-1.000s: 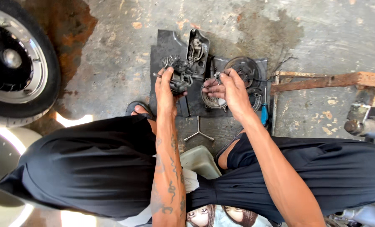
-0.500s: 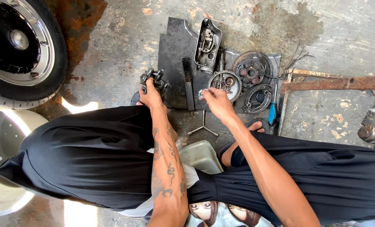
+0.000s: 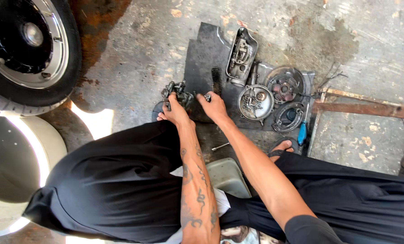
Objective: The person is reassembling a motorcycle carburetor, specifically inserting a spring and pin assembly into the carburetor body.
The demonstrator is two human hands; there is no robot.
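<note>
Squatting on a low stool (image 3: 227, 176), the person is reaching forward with both arms. Left hand (image 3: 177, 110) is curled tight around a small greasy metal assembly (image 3: 177, 90), holding it just over the near edge of the dark mat (image 3: 202, 54). Right hand (image 3: 215, 106) is pinching at its side, fingers closed on some small bit I can't make out. I'd be keeping that part over the mat so anything dropped stays findable. Further out, a round cover plate (image 3: 255, 101), a brake drum (image 3: 284, 85) and an oblong casing (image 3: 242, 55) are lying on the mat.
</note>
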